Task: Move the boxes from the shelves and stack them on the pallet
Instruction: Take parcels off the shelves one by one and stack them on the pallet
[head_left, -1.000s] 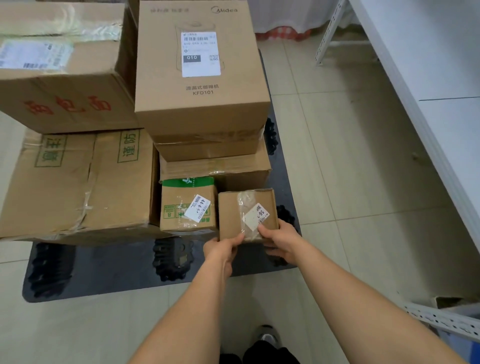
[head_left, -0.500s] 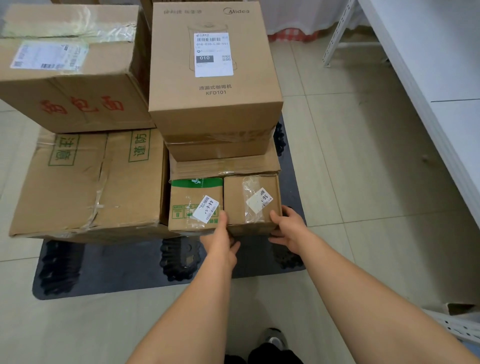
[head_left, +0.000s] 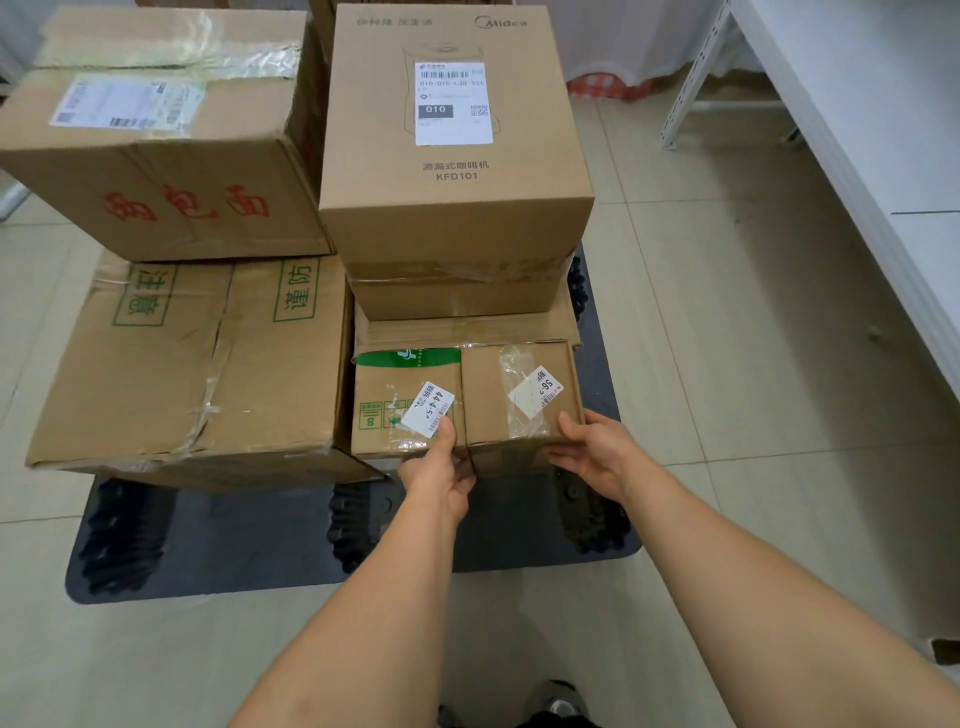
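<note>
Your right hand (head_left: 592, 452) cups the near right corner of the small taped box (head_left: 519, 400), fingers spread along its front edge, while your left hand (head_left: 441, 467) presses at the seam where this box meets the green-banded box (head_left: 405, 405) beside it, thumb lying on that neighbour's label. Neither hand is clenched; both rest loosely against cardboard rather than gripping it. The small taped box sits low at the front of the stack on the dark pallet (head_left: 208, 545), touching the green-banded box on its left and tucked against the flat carton behind, below the tall Midea box (head_left: 452, 156). By the look of it, you are at the placing step, squaring this box into line. Next you likely need to let go cleanly without nudging it, then turn to the white shelf (head_left: 857, 104) on your right for another box.
</note>
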